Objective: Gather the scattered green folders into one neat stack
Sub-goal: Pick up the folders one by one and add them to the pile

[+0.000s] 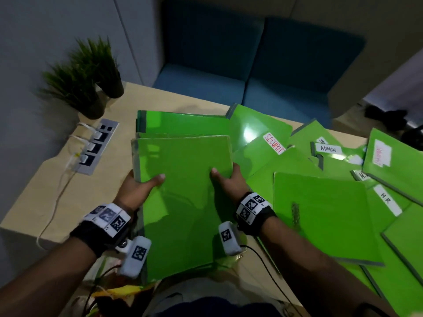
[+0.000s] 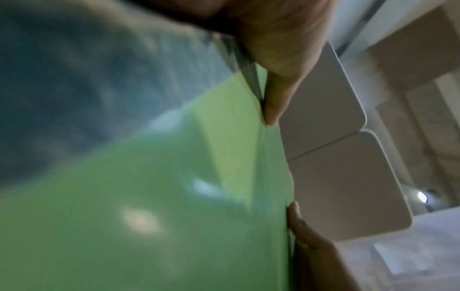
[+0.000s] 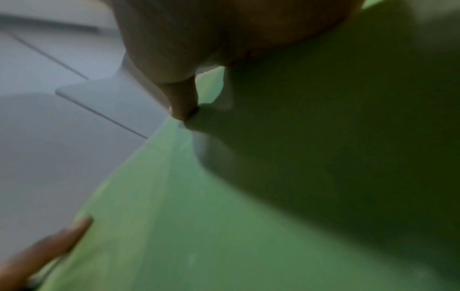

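Both hands hold a bundle of green folders [image 1: 183, 191] tilted up above the near table edge. My left hand [image 1: 139, 186] grips its left edge, thumb on the cover, fingers hidden beneath. My right hand [image 1: 229, 181] grips the right edge the same way. In the left wrist view the thumb pinches the green cover [image 2: 174, 196]; the right wrist view is blurred, with fingers on the green cover [image 3: 174, 226]. Behind the bundle lies a flat folder stack [image 1: 180, 123]. Several scattered folders [image 1: 320, 216] labelled SECURITY, ADMIN and HR cover the table's right half.
Two potted plants [image 1: 87, 76] stand at the table's far left corner. A power strip [image 1: 96, 145] with plugged white cables is set into the wooden table [image 1: 109, 179]. A blue sofa [image 1: 240, 72] stands beyond the far edge.
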### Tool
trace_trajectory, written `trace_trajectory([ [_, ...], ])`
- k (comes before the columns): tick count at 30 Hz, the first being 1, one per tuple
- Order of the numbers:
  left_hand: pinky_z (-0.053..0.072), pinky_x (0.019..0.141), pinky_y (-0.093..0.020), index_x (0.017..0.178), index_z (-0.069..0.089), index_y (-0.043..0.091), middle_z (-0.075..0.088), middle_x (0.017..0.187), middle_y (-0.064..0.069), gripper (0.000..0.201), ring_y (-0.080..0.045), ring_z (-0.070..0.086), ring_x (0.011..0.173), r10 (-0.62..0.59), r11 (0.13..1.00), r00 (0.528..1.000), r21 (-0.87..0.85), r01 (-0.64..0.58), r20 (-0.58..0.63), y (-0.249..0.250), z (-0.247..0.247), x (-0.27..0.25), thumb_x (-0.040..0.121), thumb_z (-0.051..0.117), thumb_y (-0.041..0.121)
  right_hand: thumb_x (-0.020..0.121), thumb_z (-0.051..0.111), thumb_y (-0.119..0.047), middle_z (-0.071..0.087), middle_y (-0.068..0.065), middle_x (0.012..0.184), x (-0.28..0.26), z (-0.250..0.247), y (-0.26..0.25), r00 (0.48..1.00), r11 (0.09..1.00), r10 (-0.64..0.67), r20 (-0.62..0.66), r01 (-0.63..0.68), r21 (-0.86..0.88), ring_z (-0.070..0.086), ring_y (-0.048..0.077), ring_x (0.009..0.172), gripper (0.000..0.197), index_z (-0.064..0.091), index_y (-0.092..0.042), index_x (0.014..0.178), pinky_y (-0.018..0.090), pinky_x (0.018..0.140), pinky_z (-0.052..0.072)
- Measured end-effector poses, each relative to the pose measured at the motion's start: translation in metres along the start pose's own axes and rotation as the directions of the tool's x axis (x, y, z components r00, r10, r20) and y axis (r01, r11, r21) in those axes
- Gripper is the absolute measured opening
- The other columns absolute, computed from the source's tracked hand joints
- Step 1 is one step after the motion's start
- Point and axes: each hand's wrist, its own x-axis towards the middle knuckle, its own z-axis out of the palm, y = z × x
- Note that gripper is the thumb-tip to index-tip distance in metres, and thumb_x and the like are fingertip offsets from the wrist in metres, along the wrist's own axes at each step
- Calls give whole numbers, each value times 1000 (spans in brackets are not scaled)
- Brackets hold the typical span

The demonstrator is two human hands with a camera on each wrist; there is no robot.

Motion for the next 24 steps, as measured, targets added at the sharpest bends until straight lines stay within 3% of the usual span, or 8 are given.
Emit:
trace_trajectory([
  [5, 53, 84, -38, 114, 66, 15, 71, 99, -4, 40, -22, 68, 90, -54, 997, 998, -48, 57, 43, 23, 8, 6, 78, 77, 28, 96, 57, -22, 58, 0, 105, 1, -30, -19, 997, 991, -67, 23, 64, 118, 57, 10, 84, 48, 33, -23, 137, 13, 54, 51],
  [10, 49, 96, -53, 114, 68, 18, 72, 111, -8, 75, -28, 69, 101, -108, 993, 981, -25, 114, 158, 8, 57, 16, 50, 90, 50, 86, 61, -52, 41, 11, 150, 12, -68, -24, 987, 976, -154, -41, 145, -162, 45, 35, 132, 81, 22, -24, 151, 52, 108, 37],
  [14, 47, 99, -52, 123, 62, 20, 68, 121, -7, 108, -29, 64, 109, -44, 996, 981, 82, 28, 190, -4, 101, 31, 32, 83, 74, 99, 45, -43, 39, 12, 151, 16, -123, -20, 986, 977, -144, -81, 128, -170, 43, 33, 133, 61, 26, -18, 151, 49, 107, 38],
  [17, 50, 96, -50, 123, 62, 15, 69, 118, -10, 96, -29, 65, 105, -22, 996, 984, 87, 7, 178, 2, 125, 31, 43, 87, 61, 101, 43, -35, 57, 13, 129, 22, -172, -9, 974, 959, -169, -154, 126, -255, 56, 30, 114, 46, 44, -13, 141, 42, 97, 46],
  [19, 51, 94, -48, 117, 64, 16, 70, 112, -10, 70, -28, 67, 101, -19, 994, 991, 105, 5, 133, 2, 131, 31, 57, 85, 45, 96, 56, -31, 59, 13, 129, 26, -212, 8, 946, 874, -228, -230, 95, -476, 57, 27, 114, 47, 47, -15, 139, 44, 103, 45],
  [21, 50, 93, -44, 112, 64, 19, 70, 107, -9, 52, -28, 67, 100, -44, 993, 996, 113, 35, 79, -1, 130, 35, 67, 84, 34, 86, 67, -41, 42, 12, 147, 23, -252, 30, 939, 599, -215, -269, -91, -796, 42, 30, 133, 72, 35, -20, 147, 48, 112, 34],
  [22, 49, 92, -43, 113, 64, 19, 69, 106, -8, 49, -28, 66, 100, -56, 992, 996, 114, 47, 75, -1, 126, 36, 70, 83, 31, 82, 69, -47, 29, 9, 155, 19, -269, 43, 949, 439, -181, -260, -159, -884, 30, 30, 141, 85, 25, -23, 151, 50, 116, 26],
  [24, 50, 93, -46, 116, 64, 15, 70, 109, -8, 57, -28, 67, 100, -63, 993, 996, 108, 55, 70, -5, 116, 43, 67, 85, 35, 79, 66, -58, 10, 0, 162, 13, -293, 67, 966, 339, -104, -238, -191, -921, 14, 27, 148, 99, 9, -29, 154, 54, 119, 10],
])
